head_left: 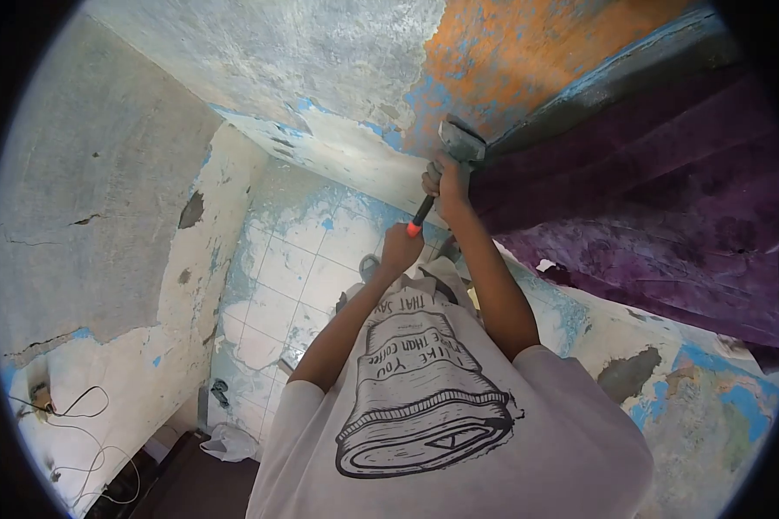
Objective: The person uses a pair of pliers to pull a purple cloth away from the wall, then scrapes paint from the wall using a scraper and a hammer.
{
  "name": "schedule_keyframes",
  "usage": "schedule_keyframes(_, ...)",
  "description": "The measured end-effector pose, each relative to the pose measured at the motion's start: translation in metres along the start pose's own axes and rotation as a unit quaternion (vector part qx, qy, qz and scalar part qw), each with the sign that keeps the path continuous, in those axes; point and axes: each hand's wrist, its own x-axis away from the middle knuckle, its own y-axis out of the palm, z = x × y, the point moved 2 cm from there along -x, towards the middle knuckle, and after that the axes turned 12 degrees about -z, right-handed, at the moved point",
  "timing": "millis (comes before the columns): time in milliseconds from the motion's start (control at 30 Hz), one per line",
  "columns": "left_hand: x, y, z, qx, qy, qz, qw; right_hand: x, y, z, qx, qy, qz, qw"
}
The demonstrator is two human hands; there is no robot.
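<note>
A scraper with a wide metal blade (462, 140) and a black and orange handle (421, 210) is held in both hands. My right hand (447, 184) wraps round it just below the blade. Lower down, at the orange end of the handle, my left hand (402, 246) is closed. The blade is at the wall where orange paint (511, 60) and blue flecks show, close to the top edge of a purple cloth (632, 190). Whether the blade touches the wall is hard to tell.
Grey, patchy wall (121, 173) stands on the left, with loose cables (95, 415) low down. Tiled floor (281, 268) strewn with paint flakes lies below. A plastic bag (229, 442) and a dark piece of furniture (199, 484) are at the lower left.
</note>
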Motion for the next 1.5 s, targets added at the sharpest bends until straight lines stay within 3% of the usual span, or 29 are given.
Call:
schedule_keyframes(67,0.0,0.004,-0.005,0.013,-0.012,0.012,1.0,-0.005,-0.009,0.006,0.006,-0.017,-0.021,1.0)
schedule_keyframes(133,-0.004,0.008,-0.019,0.005,-0.014,0.015,1.0,-0.009,-0.028,0.025,-0.147,-0.013,-0.062,0.987)
schedule_keyframes(167,-0.007,0.009,-0.022,-0.004,-0.028,0.004,1.0,-0.012,-0.028,0.021,-0.146,-0.016,-0.065,0.987)
schedule_keyframes(233,-0.011,0.007,-0.016,-0.01,-0.045,-0.008,0.999,0.003,0.006,-0.01,-0.037,0.011,0.016,0.999)
schedule_keyframes(267,-0.01,0.0,-0.001,-0.016,0.002,0.01,1.0,0.003,0.012,-0.017,-0.036,0.014,0.018,0.999)
schedule_keyframes(300,-0.008,-0.001,0.005,-0.021,0.048,0.028,0.998,0.001,0.016,-0.023,-0.043,-0.019,-0.022,0.999)
schedule_keyframes(367,-0.005,0.004,0.003,-0.013,0.033,0.019,0.999,0.007,0.02,-0.024,-0.048,-0.054,-0.058,0.996)
schedule_keyframes(433,-0.008,0.005,-0.003,0.012,0.012,0.021,1.0,0.007,0.019,-0.02,-0.024,-0.009,0.037,0.999)
schedule_keyframes(567,-0.011,0.003,-0.008,-0.034,0.001,0.013,0.999,0.007,0.022,-0.028,-0.049,0.008,0.037,0.998)
schedule_keyframes(667,-0.006,-0.011,0.032,0.002,0.038,0.036,0.999,0.017,0.039,-0.046,0.004,-0.026,0.007,1.0)
schedule_keyframes(767,-0.011,-0.003,0.01,-0.033,0.039,0.031,0.998,0.007,0.025,-0.034,-0.029,-0.08,-0.057,0.995)
schedule_keyframes(833,-0.008,0.0,-0.004,-0.04,0.017,0.026,0.999,0.009,0.022,-0.024,-0.041,0.006,0.034,0.999)
schedule_keyframes(900,-0.008,-0.004,-0.003,-0.047,-0.008,0.021,0.999,0.012,0.03,-0.033,-0.045,-0.001,0.022,0.999)
schedule_keyframes(967,0.003,-0.016,0.02,-0.032,0.049,0.045,0.997,0.013,0.039,-0.042,-0.053,-0.004,0.015,0.998)
schedule_keyframes(1033,0.0,-0.018,0.026,-0.026,0.044,0.039,0.998,0.011,0.044,-0.048,-0.025,-0.062,-0.06,0.996)
schedule_keyframes(1200,-0.004,-0.005,-0.009,-0.053,0.011,0.034,0.998,0.012,0.037,-0.031,-0.033,-0.001,0.027,0.999)
schedule_keyframes(1233,-0.003,-0.005,-0.011,-0.062,0.043,0.064,0.995,0.011,0.036,-0.028,-0.044,0.021,0.053,0.997)
schedule_keyframes(1367,0.002,-0.02,0.017,-0.045,0.072,0.048,0.995,0.014,0.052,-0.049,-0.046,-0.024,-0.014,0.999)
schedule_keyframes(1500,-0.005,-0.01,-0.006,-0.056,0.047,0.033,0.997,0.01,0.037,-0.031,-0.038,-0.018,0.008,0.999)
